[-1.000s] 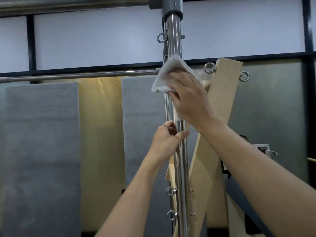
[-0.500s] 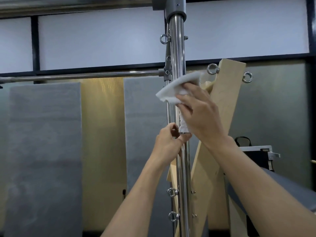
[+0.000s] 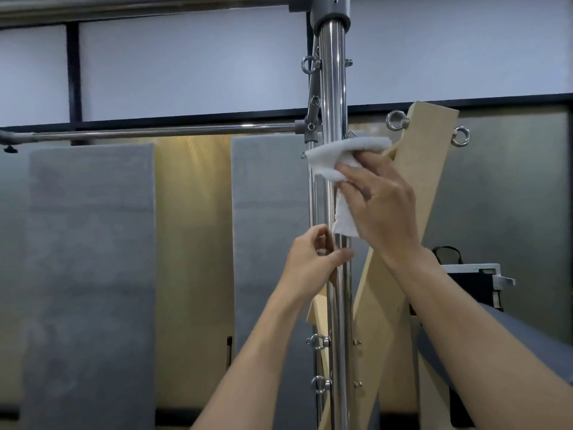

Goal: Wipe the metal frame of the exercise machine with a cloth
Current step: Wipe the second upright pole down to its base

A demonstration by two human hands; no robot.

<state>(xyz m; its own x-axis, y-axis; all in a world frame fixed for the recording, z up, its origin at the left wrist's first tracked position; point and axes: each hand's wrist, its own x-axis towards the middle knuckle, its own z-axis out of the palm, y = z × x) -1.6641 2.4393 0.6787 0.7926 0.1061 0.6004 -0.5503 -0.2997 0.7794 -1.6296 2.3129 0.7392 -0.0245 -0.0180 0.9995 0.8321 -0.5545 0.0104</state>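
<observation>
Head view: the right hand (image 3: 384,206) presses a folded white terry cloth (image 3: 338,162) against the polished upright steel post (image 3: 333,88) of the exercise machine, just below where the horizontal steel crossbar (image 3: 161,131) joins it at a grey clamp. The right fingers (image 3: 356,178) are clenched over the cloth, pinning it around the front and right side of the post, with a loose flap hanging down under the palm. Below, the left hand (image 3: 310,265) grips the same post, thumb and fingers wrapped around it, apparently to steady it.

The step in hand looks like wiping this upright: the cloth sits high on the post, with a long bare stretch beneath it and a short one above, up to the grey cap (image 3: 330,10).

The next move probably calls for sliding the cloth along the tube with steady pressure. Going down, the left hand lies in the path and would need to shift or let go. The steel eye bolts (image 3: 310,65) on the post's side could snag the cloth, so it must be worked around them. A pale wooden plank (image 3: 424,169) leans close behind the right hand.
</observation>
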